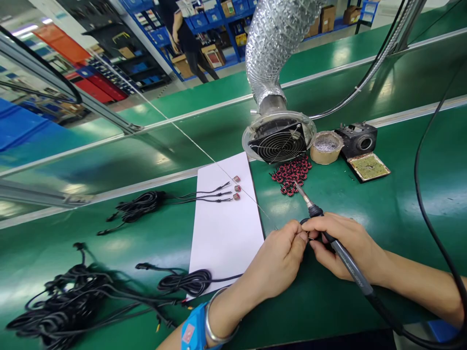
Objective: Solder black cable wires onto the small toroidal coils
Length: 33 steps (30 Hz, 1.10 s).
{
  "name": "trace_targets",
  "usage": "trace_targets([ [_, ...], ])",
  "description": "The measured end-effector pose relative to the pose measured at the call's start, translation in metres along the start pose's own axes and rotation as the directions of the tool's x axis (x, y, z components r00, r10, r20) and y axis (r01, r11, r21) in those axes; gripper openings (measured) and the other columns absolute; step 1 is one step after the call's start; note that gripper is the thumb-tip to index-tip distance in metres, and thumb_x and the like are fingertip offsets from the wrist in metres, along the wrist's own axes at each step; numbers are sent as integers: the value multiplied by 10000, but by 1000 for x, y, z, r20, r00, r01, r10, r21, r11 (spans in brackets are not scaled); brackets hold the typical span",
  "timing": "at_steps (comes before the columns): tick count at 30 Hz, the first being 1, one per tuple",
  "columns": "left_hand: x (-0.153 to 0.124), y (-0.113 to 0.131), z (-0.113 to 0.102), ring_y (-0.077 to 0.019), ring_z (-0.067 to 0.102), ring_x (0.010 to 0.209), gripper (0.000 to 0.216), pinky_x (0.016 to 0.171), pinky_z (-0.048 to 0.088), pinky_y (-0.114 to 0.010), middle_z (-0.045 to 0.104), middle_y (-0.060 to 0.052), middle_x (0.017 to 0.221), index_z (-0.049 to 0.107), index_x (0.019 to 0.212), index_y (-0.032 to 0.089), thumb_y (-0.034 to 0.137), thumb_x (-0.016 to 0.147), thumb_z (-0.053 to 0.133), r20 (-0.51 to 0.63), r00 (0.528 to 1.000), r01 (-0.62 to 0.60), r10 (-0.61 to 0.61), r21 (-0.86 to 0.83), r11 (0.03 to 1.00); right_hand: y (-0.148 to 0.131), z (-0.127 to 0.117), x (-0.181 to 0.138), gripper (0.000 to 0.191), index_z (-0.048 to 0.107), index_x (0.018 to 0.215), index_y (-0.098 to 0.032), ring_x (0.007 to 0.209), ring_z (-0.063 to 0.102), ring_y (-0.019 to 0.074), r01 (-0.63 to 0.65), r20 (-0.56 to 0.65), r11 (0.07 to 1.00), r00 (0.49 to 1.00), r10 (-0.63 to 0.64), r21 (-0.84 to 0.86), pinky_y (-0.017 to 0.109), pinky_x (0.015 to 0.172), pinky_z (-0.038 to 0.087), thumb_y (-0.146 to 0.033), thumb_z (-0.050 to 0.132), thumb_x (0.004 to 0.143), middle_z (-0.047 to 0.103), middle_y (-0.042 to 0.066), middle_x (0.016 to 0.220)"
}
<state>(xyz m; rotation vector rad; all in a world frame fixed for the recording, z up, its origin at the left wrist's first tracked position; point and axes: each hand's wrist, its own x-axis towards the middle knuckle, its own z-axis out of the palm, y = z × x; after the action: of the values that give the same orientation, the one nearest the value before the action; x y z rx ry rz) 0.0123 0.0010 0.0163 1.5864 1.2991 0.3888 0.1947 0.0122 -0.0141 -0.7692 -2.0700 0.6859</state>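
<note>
My right hand (346, 245) is closed around a soldering iron (348, 265), its metal tip angled up and away. My left hand (280, 260) is pinched shut at the right hand's fingertips. Between them shows a short bend of black cable (305, 221); the exact end in the fingers is mostly hidden. A coiled black cable (189, 282) lies by the left wrist, its lead passing beneath that arm. Beyond the iron's tip sits a pile of small red-and-black ring parts (292, 174). A thin pale strand (204, 153) slants down towards my left hand.
White paper (222, 233) bears three small parts (237, 188) beside cable ends. Black cable bundles (69, 301) lie left. A fume fan (280, 143) hangs from a silver duct (272, 53). Behind stand a tape roll (326, 148) and an iron stand with sponge (368, 166). A person (188, 39) stands beyond.
</note>
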Motion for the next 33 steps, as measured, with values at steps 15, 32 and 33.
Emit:
trace_targets([
  [15, 15, -11, 4, -81, 432, 470, 192, 410, 367, -178, 496, 45, 601, 531, 726, 180, 353, 810, 543, -22, 978, 189, -208, -341, 921, 5, -13, 0, 225, 596, 1077, -195, 672, 566, 141, 79, -115, 990, 989, -92, -113, 266, 646, 493, -58, 506, 922, 676, 20, 828],
  [32, 10, -20, 24, -99, 446, 496, 277, 464, 308, -213, 440, 54, 580, 504, 715, 195, 409, 890, 508, -208, 957, 140, -200, -272, 952, -16, -44, -26, 216, 634, 1007, -224, 570, 508, 132, -243, -132, 967, 959, 251, 77, 269, 507, 394, -132, 510, 856, 590, -3, 733],
  [33, 10, -20, 24, -98, 447, 493, 277, 463, 306, -213, 442, 54, 580, 501, 712, 195, 407, 890, 511, -206, 958, 141, -201, -273, 952, -16, -45, -25, 216, 636, 998, -223, 559, 500, 130, -240, -127, 968, 960, 249, 79, 268, 496, 385, -127, 511, 850, 583, -6, 718],
])
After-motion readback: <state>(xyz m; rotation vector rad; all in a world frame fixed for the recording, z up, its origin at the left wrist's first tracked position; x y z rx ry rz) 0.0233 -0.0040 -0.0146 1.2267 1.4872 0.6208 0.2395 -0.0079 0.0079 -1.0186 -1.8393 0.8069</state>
